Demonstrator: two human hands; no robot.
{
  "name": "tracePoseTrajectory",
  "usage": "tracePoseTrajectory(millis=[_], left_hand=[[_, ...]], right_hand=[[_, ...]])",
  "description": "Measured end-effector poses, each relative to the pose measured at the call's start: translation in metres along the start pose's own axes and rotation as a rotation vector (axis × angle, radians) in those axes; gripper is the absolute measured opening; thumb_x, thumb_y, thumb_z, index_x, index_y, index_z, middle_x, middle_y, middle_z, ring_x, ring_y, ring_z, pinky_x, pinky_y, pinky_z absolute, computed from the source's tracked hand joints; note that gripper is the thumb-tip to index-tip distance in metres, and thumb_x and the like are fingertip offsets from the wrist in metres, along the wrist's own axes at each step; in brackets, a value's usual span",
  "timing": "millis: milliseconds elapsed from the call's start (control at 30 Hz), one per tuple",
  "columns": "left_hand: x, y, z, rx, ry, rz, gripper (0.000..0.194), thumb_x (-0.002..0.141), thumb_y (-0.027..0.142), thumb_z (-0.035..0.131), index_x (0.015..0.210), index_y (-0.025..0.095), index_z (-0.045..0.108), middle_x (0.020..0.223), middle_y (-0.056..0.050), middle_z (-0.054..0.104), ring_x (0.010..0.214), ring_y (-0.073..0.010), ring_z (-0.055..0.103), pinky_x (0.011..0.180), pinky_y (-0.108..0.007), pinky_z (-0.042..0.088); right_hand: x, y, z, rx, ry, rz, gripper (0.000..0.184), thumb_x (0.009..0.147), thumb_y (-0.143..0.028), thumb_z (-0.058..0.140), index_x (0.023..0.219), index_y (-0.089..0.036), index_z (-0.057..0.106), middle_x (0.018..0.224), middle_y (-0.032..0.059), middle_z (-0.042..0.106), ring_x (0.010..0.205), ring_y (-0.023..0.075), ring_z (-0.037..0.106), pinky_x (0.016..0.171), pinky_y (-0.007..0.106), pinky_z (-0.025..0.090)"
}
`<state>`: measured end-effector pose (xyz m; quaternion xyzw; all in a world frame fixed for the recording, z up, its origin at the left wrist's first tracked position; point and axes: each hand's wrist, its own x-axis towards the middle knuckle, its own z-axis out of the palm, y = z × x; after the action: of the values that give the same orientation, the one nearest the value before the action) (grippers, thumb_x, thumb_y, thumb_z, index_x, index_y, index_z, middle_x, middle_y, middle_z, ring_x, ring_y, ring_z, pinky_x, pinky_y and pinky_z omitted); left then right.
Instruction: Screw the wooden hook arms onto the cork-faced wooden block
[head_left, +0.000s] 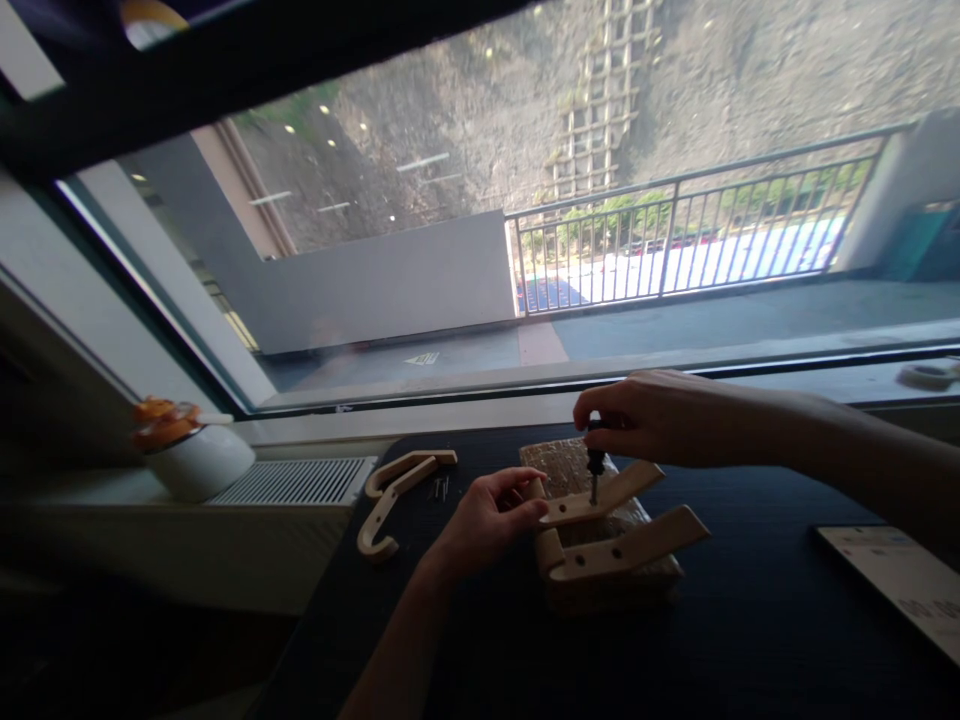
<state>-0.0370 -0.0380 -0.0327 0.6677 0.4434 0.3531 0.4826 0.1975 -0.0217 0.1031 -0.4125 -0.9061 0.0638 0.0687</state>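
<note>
My right hand point(626, 420) grips the dark handle of a screwdriver point(595, 462), held upright. Its tip meets one hole of a wooden hook point(577, 508), which lies on a brown textured block point(555, 460). With thumb and fingers, my left hand point(499, 505) pinches the curled end of that same hook. A second wooden hook point(630, 548) lies on the block, nearer to me, with dark holes showing in it. To the left of my left hand, two more wooden hooks point(390, 505) rest on the dark table, beside several small screws point(439, 488).
The dark table point(480, 650) stands against a window sill. A flat pale board point(900, 580) lies at the table's right. On the left ledge are a white pot with an orange top point(195, 460) and a vent grille point(292, 480). A roll of tape point(926, 375) sits on the right sill.
</note>
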Motion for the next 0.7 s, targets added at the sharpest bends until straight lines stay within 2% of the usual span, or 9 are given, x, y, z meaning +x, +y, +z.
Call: tracePoseTrajectory(millis=[133, 433, 700], left_hand=[[-0.0003, 0.0008, 0.0005, -0.006, 0.007, -0.004, 0.05, 0.073, 0.042, 0.069, 0.113, 0.014, 0.064, 0.078, -0.003, 0.058, 0.068, -0.0126, 0.051, 0.066, -0.025, 0.042], [0.0001, 0.0002, 0.0007, 0.009, 0.009, 0.005, 0.049, 0.073, 0.042, 0.068, 0.114, 0.015, 0.064, 0.08, -0.003, 0.06, 0.069, -0.0129, 0.051, 0.066, -0.025, 0.042], [0.0003, 0.0005, 0.0005, -0.007, -0.001, 0.002, 0.048, 0.074, 0.042, 0.068, 0.114, 0.015, 0.063, 0.081, -0.003, 0.06, 0.071, -0.0134, 0.052, 0.068, -0.026, 0.043]], right_hand=[[-0.0009, 0.0035, 0.0, 0.106, -0.072, -0.011, 0.024, 0.083, -0.038, 0.047, 0.088, -0.023, 0.065, 0.059, -0.0029, 0.06, 0.047, 0.0101, 0.044, 0.045, 0.023, 0.027], [0.0031, 0.0035, 0.0022, 0.112, -0.053, 0.014, 0.025, 0.083, -0.041, 0.048, 0.084, -0.022, 0.064, 0.063, -0.0013, 0.064, 0.047, 0.0103, 0.049, 0.045, 0.023, 0.029], [0.0018, -0.002, 0.0015, -0.066, 0.024, 0.035, 0.027, 0.081, -0.045, 0.051, 0.081, -0.022, 0.065, 0.061, -0.0013, 0.061, 0.046, 0.0104, 0.044, 0.048, 0.025, 0.025]])
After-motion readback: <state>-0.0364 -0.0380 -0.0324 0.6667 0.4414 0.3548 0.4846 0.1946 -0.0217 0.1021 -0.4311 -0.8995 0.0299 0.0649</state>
